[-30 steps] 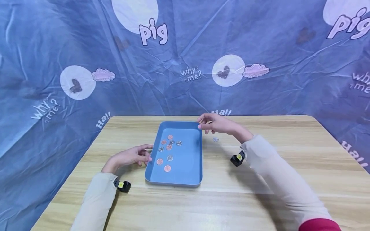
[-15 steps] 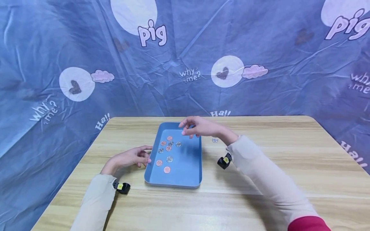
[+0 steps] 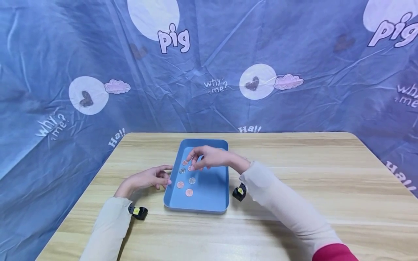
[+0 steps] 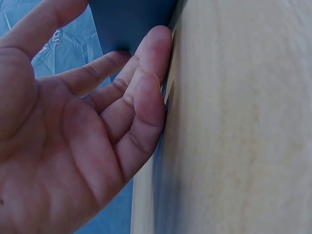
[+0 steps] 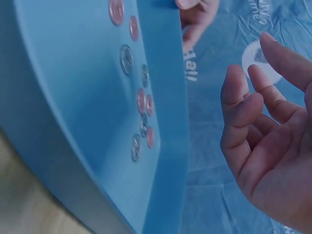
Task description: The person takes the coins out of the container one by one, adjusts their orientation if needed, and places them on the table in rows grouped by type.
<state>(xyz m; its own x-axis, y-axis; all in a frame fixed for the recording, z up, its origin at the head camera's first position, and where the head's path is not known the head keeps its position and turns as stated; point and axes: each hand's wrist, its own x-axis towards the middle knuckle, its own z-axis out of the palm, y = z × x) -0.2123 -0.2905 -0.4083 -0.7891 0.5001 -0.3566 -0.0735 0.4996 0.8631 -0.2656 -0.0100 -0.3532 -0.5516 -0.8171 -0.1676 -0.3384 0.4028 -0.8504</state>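
Across the back I see blue cloth [image 3: 209, 54] printed "pig", "why me?" and "Ha!!". Near the surface's [image 3: 326, 163] far edge lies the blue tray [image 3: 209, 195]. My left hand [image 3: 147, 178], loosely bent, touches its left wall; my right hand [image 3: 210, 157], slack and unladen, hovers over nine coins [image 5: 126, 60]. All lie inside, none lifted; I judge handling unfinished.

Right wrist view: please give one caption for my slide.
Right hand above a blue tray of coppery and silvery coins, left hand touching it.
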